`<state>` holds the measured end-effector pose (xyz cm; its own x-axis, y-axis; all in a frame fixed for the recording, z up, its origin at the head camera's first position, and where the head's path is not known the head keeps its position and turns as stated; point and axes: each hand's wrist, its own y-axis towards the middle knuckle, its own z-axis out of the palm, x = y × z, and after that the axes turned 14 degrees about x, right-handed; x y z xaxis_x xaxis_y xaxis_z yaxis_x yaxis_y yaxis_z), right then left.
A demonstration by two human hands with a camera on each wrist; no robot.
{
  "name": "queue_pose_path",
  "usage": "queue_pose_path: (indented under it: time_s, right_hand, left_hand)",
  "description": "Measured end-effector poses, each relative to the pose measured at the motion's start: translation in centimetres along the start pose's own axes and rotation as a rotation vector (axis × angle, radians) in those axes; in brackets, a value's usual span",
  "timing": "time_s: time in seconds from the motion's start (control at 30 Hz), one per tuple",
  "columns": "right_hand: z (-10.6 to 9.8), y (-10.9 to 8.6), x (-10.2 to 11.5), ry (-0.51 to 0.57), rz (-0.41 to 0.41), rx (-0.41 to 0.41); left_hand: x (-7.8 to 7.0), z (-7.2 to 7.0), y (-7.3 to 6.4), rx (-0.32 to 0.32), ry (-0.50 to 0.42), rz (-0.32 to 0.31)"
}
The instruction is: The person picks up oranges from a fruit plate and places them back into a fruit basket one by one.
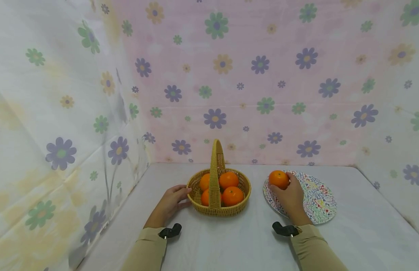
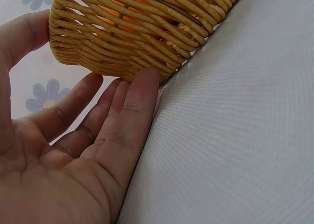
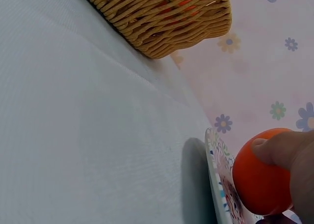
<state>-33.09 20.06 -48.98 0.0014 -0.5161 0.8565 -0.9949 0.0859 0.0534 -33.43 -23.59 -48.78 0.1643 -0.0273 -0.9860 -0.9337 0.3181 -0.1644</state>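
Observation:
A yellow-brown wicker basket [image 1: 216,211] with an arched handle stands on the table, several oranges [image 1: 233,196] inside it. My left hand [image 1: 170,203] holds it at its left side. In the left wrist view the thumb reaches over the rim and the other fingers [image 2: 132,103] lie against the outer weave, low down. To the right, my right hand [image 1: 292,194] grips one orange [image 1: 278,179] between thumb and fingers. That fruit is over the left part of a round plate [image 1: 319,203] with a multicoloured speckled pattern. In the right wrist view the orange [image 3: 262,177] appears close by the plate's surface.
A white cloth [image 1: 230,241] covers the table. Flower-printed fabric [image 1: 236,82] hangs behind it and along both sides. A strip of tabletop lies between basket and plate. Black mounts [image 1: 170,230] are strapped at both wrists over beige sleeves.

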Motion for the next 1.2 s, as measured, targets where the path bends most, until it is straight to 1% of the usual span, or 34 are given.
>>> queue_pose_path:
  time_s: [0.33, 0.5, 0.77, 0.97, 1.2]
  right_hand:
    - [-0.1, -0.2, 0.5, 0.039, -0.010, 0.002]
    - [-0.1, -0.3, 1.2, 0.041, -0.029, -0.004]
    - [-0.1, -0.6, 2.7, 0.034, -0.023, -0.012]
    - [0.2, -0.5, 3.6, 0.036, -0.062, -0.004]
    - [0.8, -0.7, 4.5, 0.006, -0.092, -0.001]
  left_hand:
    - [0.0, 0.1, -0.1, -0.014, -0.006, -0.001]
    - [0.0, 0.1, 0.0, -0.014, -0.014, -0.003]
    - [0.0, 0.1, 0.1, -0.016, -0.016, -0.001]
    - [-0.1, 0.1, 0.0, -0.018, -0.020, 0.000]
    - [-0.1, 0.2, 0.0, -0.034, -0.032, -0.007]
